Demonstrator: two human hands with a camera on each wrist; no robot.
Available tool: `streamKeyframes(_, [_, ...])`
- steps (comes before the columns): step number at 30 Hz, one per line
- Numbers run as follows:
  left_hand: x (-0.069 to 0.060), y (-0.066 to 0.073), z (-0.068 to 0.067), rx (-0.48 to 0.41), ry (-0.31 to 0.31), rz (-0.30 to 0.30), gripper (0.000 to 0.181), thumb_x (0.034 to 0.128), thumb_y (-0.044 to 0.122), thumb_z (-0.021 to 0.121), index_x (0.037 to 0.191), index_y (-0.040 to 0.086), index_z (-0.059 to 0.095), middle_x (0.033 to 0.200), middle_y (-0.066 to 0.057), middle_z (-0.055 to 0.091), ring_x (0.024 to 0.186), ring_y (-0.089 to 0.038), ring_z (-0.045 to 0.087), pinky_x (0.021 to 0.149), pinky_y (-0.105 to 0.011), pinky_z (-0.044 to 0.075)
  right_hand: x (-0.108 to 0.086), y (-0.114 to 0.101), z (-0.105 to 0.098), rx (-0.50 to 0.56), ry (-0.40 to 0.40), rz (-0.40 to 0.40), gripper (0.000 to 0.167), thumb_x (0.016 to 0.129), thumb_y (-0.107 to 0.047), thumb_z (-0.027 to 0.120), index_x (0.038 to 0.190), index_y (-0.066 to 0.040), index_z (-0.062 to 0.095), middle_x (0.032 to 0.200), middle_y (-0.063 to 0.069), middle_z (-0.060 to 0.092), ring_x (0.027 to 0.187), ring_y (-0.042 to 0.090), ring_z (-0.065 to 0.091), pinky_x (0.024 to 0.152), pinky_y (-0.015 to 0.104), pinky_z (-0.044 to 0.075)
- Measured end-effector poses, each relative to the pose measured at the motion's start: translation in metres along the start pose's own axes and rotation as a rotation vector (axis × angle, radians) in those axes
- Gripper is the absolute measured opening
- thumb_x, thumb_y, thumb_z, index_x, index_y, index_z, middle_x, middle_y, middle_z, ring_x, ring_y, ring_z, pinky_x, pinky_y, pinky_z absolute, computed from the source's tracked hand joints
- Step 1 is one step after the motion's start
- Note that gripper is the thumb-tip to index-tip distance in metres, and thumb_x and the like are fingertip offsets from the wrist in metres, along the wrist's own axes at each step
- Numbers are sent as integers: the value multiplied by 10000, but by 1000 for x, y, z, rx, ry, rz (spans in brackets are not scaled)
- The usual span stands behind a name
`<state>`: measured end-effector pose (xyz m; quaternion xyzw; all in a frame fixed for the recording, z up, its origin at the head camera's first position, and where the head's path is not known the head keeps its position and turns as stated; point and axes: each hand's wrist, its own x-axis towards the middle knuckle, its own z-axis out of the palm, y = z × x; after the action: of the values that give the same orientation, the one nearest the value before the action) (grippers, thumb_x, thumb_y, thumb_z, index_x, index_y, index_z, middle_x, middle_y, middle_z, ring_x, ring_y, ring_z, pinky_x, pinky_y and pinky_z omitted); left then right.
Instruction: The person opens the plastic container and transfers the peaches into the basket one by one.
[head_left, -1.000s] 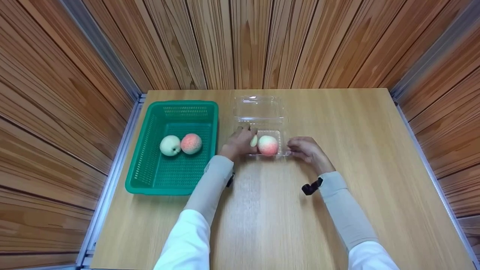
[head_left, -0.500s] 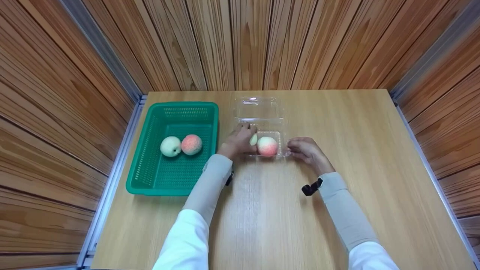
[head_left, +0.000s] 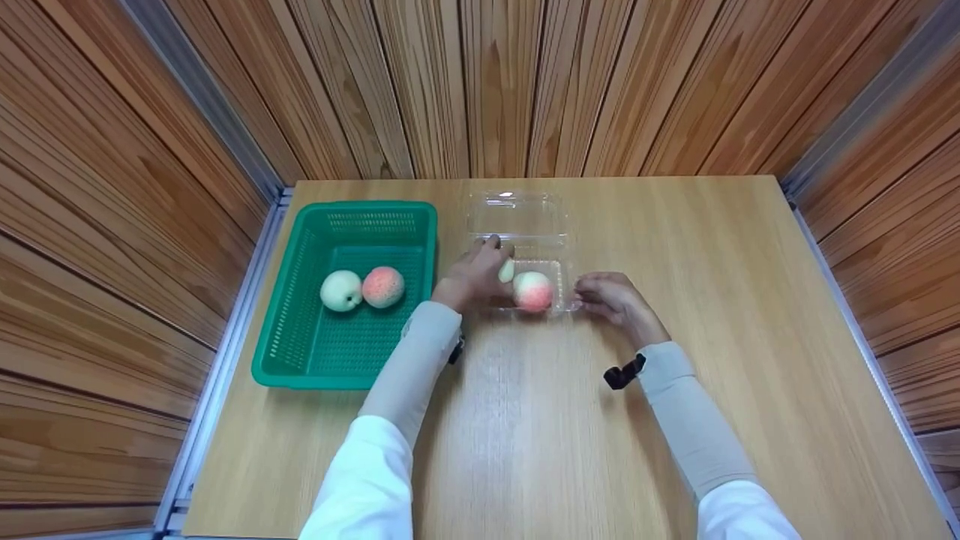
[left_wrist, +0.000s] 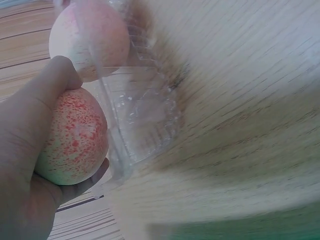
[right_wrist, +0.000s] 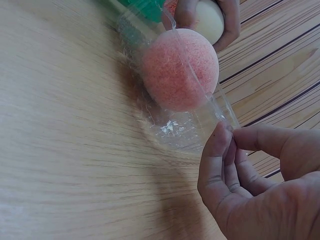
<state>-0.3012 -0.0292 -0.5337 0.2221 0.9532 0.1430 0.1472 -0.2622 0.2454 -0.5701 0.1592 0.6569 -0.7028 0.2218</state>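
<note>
My left hand [head_left: 474, 276] grips a speckled red-and-cream peach [left_wrist: 75, 137], thumb on one side and fingers on the other. That peach is at the left part of a clear plastic clamshell box [head_left: 517, 217]; whether it touches the box cannot be made out. Inside the box sits another pink-and-white peach [head_left: 533, 291], close beside the held one. With thumb and fingertips, my right hand [right_wrist: 260, 180] pinches the box's front right rim. In the head view, most of the held peach is hidden behind the left hand.
A green plastic basket [head_left: 262, 352] stands on the wooden table [head_left: 525, 450], left of the box. It holds a pale peach [head_left: 341, 291] and a reddish peach [head_left: 383, 287], side by side. The box's lid is folded back, away from the person. Wood-panelled walls enclose the table.
My left hand has shifted slightly away from the body with its peach. The peach in the box has moved a little left. The right hand has stayed at the rim.
</note>
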Motion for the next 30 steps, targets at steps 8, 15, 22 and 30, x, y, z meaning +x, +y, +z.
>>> streamKeyframes(8, [1, 0, -6, -16, 3, 28, 649, 897, 441, 841, 1450, 209, 592, 1484, -116, 514, 1349, -323, 494, 1099, -527, 542, 0, -1, 0, -8, -8, 4, 158, 1037, -23, 610, 1178, 44, 589, 891, 27, 736, 818, 124, 714, 772, 251, 625])
streamKeyframes(15, [1, -1, -9, 3, 20, 38, 543, 933, 385, 789, 1413, 205, 608, 1458, -124, 531, 1328, -330, 504, 1068, -525, 556, 1, -2, 1, -11, -12, 7, 72, 1036, -18, 596, 1101, 13, 594, 846, 8, 726, 749, 102, 689, 720, 228, 612])
streamKeyframes(22, [-4, 2, -12, -15, 32, 18, 551, 944, 367, 784, 1441, 221, 595, 1578, -131, 470, 1456, -361, 441, 1145, -596, 492, 0, -1, 2, 2, -11, 1, 50, 1029, -3, 585, 1068, 7, 615, 837, 18, 722, 755, 117, 695, 733, 246, 618])
streamKeyframes(30, [-8, 6, -17, -17, 27, 5, 553, 947, 367, 761, 1457, 275, 568, 1610, -104, 429, 1473, -348, 418, 1166, -617, 464, 1, 0, 0, 1, -6, 7, 100, 1026, -8, 599, 1116, 32, 614, 855, 32, 730, 757, 124, 697, 737, 255, 621])
